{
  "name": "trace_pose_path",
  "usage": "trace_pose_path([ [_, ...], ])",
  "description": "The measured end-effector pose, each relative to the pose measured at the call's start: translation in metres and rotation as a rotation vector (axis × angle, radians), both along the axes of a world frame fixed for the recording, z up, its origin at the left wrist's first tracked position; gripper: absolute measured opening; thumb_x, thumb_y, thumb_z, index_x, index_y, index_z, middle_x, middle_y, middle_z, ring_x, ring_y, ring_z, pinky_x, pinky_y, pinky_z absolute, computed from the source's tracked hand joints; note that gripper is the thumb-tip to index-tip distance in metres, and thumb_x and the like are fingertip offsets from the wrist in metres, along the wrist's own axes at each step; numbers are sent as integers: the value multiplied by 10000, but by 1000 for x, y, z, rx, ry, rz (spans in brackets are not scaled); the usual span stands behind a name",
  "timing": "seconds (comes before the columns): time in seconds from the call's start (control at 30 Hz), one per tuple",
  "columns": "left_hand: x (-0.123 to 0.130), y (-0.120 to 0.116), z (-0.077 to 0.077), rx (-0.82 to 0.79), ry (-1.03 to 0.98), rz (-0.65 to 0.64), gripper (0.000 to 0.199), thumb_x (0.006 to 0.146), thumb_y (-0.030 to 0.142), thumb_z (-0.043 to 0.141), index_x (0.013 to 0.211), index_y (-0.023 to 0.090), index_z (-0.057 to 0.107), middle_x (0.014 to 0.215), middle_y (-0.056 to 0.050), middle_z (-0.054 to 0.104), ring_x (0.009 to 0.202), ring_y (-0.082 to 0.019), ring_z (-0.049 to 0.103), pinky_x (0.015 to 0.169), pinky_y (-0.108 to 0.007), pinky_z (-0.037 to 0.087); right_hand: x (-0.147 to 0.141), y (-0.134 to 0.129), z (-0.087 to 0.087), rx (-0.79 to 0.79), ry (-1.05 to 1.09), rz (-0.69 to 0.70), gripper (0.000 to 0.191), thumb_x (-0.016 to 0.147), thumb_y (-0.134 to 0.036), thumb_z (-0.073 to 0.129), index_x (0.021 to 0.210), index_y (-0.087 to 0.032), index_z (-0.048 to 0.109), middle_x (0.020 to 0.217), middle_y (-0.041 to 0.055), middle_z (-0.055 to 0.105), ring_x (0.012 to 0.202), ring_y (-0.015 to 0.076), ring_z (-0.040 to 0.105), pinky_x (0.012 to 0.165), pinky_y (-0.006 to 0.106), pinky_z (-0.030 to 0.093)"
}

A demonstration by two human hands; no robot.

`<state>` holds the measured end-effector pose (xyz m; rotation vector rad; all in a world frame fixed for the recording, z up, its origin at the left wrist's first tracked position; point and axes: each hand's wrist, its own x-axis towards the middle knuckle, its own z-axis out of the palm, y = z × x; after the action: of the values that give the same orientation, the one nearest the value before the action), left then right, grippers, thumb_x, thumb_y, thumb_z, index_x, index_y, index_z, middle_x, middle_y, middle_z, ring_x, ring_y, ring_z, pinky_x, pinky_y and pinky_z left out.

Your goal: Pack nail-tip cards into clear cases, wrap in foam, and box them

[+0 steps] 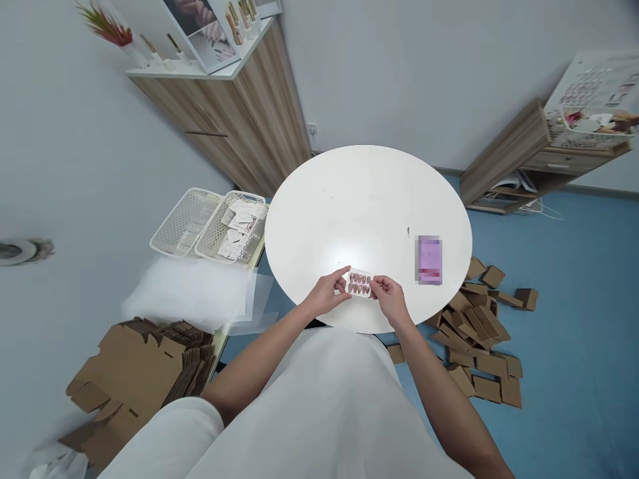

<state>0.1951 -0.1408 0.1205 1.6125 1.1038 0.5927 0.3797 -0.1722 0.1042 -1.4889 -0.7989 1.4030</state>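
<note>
Between my two hands is a small white card of press-on nails, with two rows of shiny pinkish-brown nails on it. The thumb and fingers of my left hand close on the card's left edge. My right hand pinches its right edge. Both hands are over the near part of the round white table. To the right on the tabletop lies a blurred-out purple rectangular item, apart from my right hand.
Left of the table stand two white baskets, one with several packets, beside clear plastic bags and flattened cardboard boxes. Folded cardboard boxes lie piled on the blue floor at right. A wooden cabinet stands behind left.
</note>
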Motion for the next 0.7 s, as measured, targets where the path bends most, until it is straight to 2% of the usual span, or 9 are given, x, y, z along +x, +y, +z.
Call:
trace_pose_path([
  [0.1, -7, 1, -4, 6, 15, 39, 630, 676, 212, 632, 1266, 266, 418, 743, 25, 548, 624, -98, 537, 685, -253, 450, -6, 3, -6, 23, -27, 39, 452, 692, -432, 606, 1067, -191, 532, 648, -21, 544, 592, 129, 543, 641, 308, 450],
  [0.2, -19, 3, -7, -12, 35, 66, 626, 684, 210, 616, 1272, 258, 408, 740, 28, 536, 624, -98, 533, 666, -245, 445, -14, 6, -9, 34, -98, 148, 565, 718, -396, 581, 1232, -223, 422, 800, 5, 555, 634, 129, 554, 668, 327, 455],
  [0.3, -36, 8, -10, -48, 59, 81, 617, 689, 216, 607, 1272, 249, 408, 748, 24, 528, 635, -100, 537, 639, -234, 441, -25, 10, -11, 49, -202, 306, 597, 716, -346, 582, 1274, -257, 390, 951, 30, 536, 654, 119, 543, 676, 328, 455],
  [0.43, -63, 17, -14, -95, 97, 108, 634, 692, 233, 607, 1285, 243, 382, 781, 19, 532, 646, -96, 546, 663, -240, 451, -49, 23, -11, 117, -378, 479, 692, 696, -275, 592, 1322, -322, 301, 970, 13, 513, 666, 120, 517, 708, 345, 457],
  [0.53, -85, 28, -18, -121, 130, 161, 652, 706, 237, 596, 1303, 235, 332, 843, 9, 528, 664, -90, 557, 697, -256, 461, -76, 40, -12, 147, -479, 525, 680, 730, -254, 542, 1339, -328, 251, 962, 16, 498, 655, 122, 503, 709, 354, 466],
  [0.7, -128, 53, -31, -84, 191, 218, 526, 728, 217, 573, 1230, 208, 420, 877, -9, 548, 728, -101, 553, 765, -275, 463, -129, 76, -20, 133, -574, 557, 648, 763, -258, 505, 1347, -288, 227, 960, 25, 492, 639, 122, 488, 698, 338, 469],
])
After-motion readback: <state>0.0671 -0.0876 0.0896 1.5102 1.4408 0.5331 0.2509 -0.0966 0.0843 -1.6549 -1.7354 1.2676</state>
